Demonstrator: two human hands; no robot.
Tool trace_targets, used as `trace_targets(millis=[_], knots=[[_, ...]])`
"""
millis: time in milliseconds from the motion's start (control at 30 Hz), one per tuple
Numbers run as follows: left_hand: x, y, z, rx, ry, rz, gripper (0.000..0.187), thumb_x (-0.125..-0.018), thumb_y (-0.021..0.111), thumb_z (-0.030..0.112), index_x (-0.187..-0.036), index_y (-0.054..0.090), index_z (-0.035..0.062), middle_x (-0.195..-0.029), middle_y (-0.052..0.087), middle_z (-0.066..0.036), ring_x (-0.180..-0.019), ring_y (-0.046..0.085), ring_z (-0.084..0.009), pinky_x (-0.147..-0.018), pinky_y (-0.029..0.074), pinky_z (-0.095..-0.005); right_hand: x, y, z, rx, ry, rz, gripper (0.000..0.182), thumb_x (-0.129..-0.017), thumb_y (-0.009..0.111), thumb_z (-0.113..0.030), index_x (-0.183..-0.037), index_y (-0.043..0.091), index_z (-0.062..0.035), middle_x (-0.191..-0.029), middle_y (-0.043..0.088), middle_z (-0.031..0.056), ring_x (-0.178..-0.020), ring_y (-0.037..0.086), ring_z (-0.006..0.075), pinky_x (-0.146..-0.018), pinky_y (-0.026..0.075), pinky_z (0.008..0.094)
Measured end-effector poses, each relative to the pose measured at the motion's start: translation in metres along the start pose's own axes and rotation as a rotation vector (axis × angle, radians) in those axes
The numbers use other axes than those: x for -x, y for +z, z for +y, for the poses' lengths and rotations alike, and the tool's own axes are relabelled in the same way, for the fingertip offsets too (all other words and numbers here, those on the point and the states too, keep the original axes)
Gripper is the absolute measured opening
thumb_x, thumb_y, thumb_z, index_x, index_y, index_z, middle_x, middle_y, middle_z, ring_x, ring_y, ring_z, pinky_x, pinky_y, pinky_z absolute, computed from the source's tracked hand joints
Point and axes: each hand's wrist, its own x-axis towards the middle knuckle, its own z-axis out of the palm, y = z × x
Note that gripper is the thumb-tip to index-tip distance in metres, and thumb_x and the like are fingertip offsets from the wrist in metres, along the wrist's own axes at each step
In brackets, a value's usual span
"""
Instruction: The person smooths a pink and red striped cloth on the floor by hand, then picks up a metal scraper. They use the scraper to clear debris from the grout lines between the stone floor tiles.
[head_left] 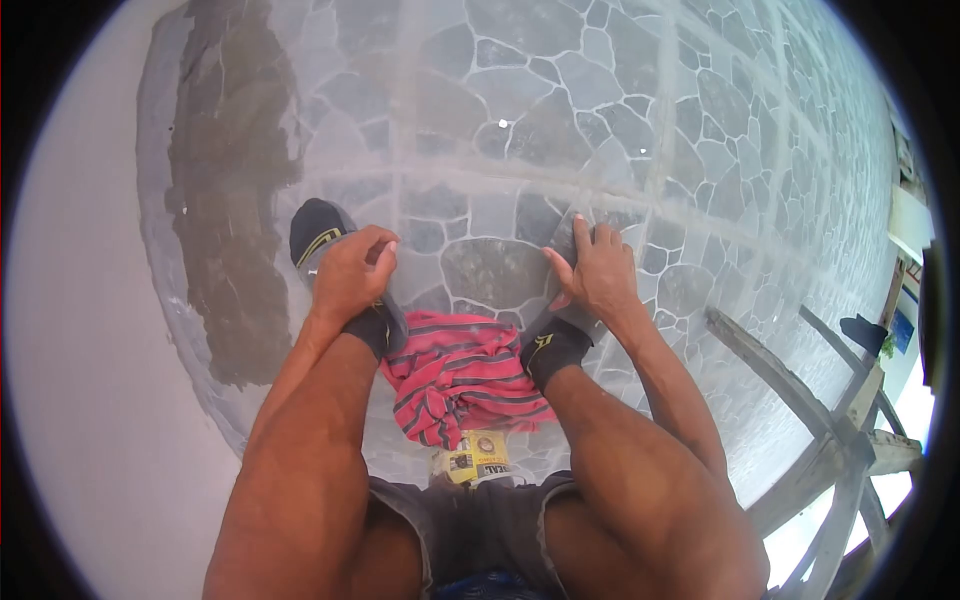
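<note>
My left hand (350, 268) is over my foot in a black sock with yellow marks (318, 228). Its fingers are curled with the thumb against them; whatever they may hold is hidden. My right hand (600, 268) is by my other foot in a black sock (556, 350), fingers spread and pointing forward. Nothing shows in its grasp. Between my feet lies a crumpled pink cloth with dark stripes (465, 375). Behind it, close to my shorts, is a container with a yellow and white label (478, 455), partly hidden.
Grey stone-patterned flooring (490, 275) with pale joints spreads ahead. A dark brown-grey strip (235, 200) runs along its left side, next to a pale smooth surface (90, 330). Wooden beams (800, 400) stand at the right. Small white bits (503, 124) lie ahead.
</note>
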Motion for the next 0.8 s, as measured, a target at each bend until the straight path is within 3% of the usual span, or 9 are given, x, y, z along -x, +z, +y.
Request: trace_targets(millis=[333, 433, 533, 700, 800], knots=[[-0.001, 0.002, -0.004, 0.017, -0.002, -0.005, 0.012, -0.094, 0.069, 0.013, -0.102, 0.073, 0.0050, -0.084, 0.074, -0.013, -0.074, 0.073, -0.0260, -0.068, 0.056, -0.0353, 0.010, -0.002, 0.001, 0.036, -0.057, 0.014, 0.078, -0.096, 0.060, -0.066, -0.136, 0.061, 0.0014, -0.099, 0.062, 0.0213, -0.089, 0.061, 0.0365, -0.074, 0.046, 0.0474], [0.002, 0.004, -0.003, 0.040, -0.025, -0.029, 0.011, -0.095, 0.069, 0.012, -0.102, 0.073, 0.0046, -0.082, 0.073, -0.012, -0.073, 0.072, -0.0240, -0.067, 0.055, -0.0340, -0.007, 0.002, 0.009, -0.014, 0.009, 0.034, 0.079, -0.095, 0.061, -0.067, -0.136, 0.063, 0.0011, -0.097, 0.061, 0.0205, -0.088, 0.061, 0.0355, -0.072, 0.046, 0.0461], [-0.002, 0.004, -0.002, 0.058, -0.044, -0.034, 0.011, -0.095, 0.069, 0.012, -0.102, 0.073, 0.0040, -0.082, 0.073, -0.012, -0.072, 0.071, -0.0223, -0.066, 0.054, -0.0327, 0.000, 0.010, 0.008, 0.028, -0.052, 0.155, 0.080, -0.094, 0.062, -0.067, -0.135, 0.063, 0.0009, -0.096, 0.061, 0.0194, -0.086, 0.061, 0.0349, -0.072, 0.047, 0.0452], [0.001, 0.007, -0.012, 0.073, -0.068, -0.045, 0.012, -0.096, 0.069, 0.012, -0.103, 0.073, 0.0033, -0.082, 0.073, -0.010, -0.071, 0.070, -0.0203, -0.066, 0.054, -0.0314, -0.010, 0.000, 0.011, -0.017, 0.007, 0.099, 0.075, -0.095, 0.063, -0.065, -0.132, 0.065, 0.0001, -0.095, 0.061, 0.0180, -0.087, 0.061, 0.0333, -0.071, 0.050, 0.0449], [0.000, 0.008, -0.015, 0.088, -0.076, -0.035, 0.012, -0.096, 0.069, 0.012, -0.104, 0.073, 0.0030, -0.083, 0.073, -0.010, -0.072, 0.070, -0.0188, -0.066, 0.053, -0.0306, -0.001, -0.003, 0.002, -0.020, 0.039, -0.001, 0.075, -0.097, 0.063, -0.060, -0.141, 0.059, 0.0004, -0.104, 0.061, 0.0209, -0.095, 0.062, 0.0375, -0.077, 0.049, 0.0499]])
